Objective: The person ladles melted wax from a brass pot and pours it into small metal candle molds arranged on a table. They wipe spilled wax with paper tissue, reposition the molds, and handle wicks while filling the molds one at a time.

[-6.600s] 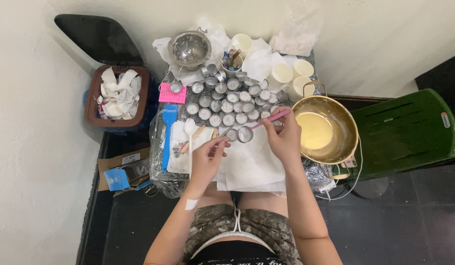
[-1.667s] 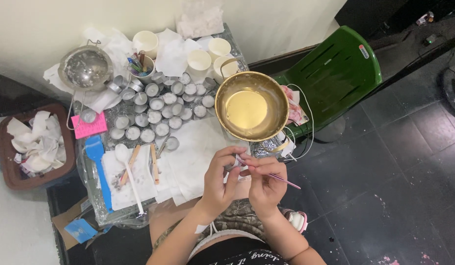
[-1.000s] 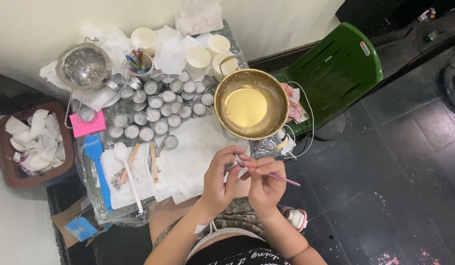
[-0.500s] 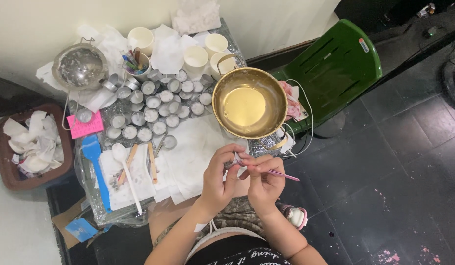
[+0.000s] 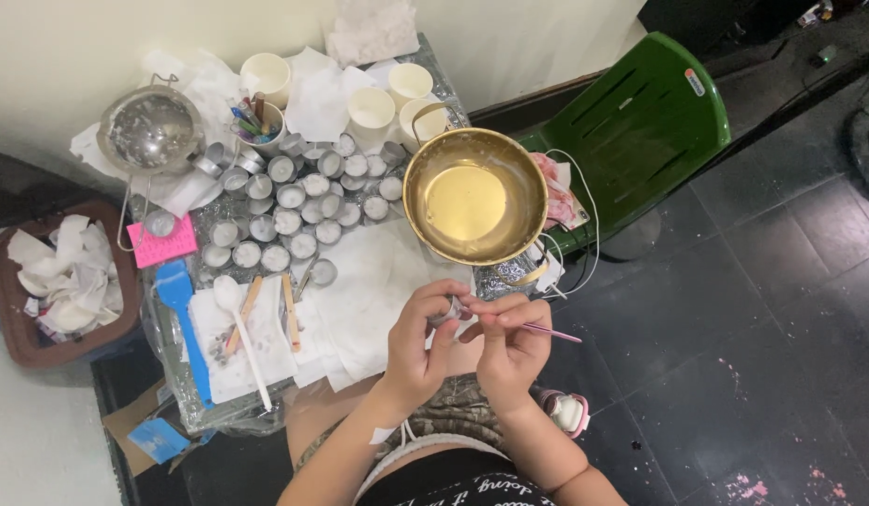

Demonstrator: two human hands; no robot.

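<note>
My left hand (image 5: 417, 342) pinches a small round metal cup (image 5: 450, 307) in front of my lap, just below the brass bowl (image 5: 475, 199) of pale yellow liquid. My right hand (image 5: 509, 345) grips a thin pink stick (image 5: 545, 331) and brings its tip to the little cup. Both hands touch at the fingertips. Many more small metal cups (image 5: 289, 201) filled with pale wax stand in rows on the table behind.
A metal strainer (image 5: 149, 132), several white paper cups (image 5: 371, 106), a white spoon (image 5: 240, 333), a blue spatula (image 5: 184, 323) and white paper sheets (image 5: 364, 278) lie on the table. A brown bin of crumpled paper (image 5: 62, 281) is left; a green plastic chair (image 5: 636, 126) stands right.
Since the earliest frame my hands have left the rows of cups and come back over my lap with one cup. Over the last second they have hardly moved.
</note>
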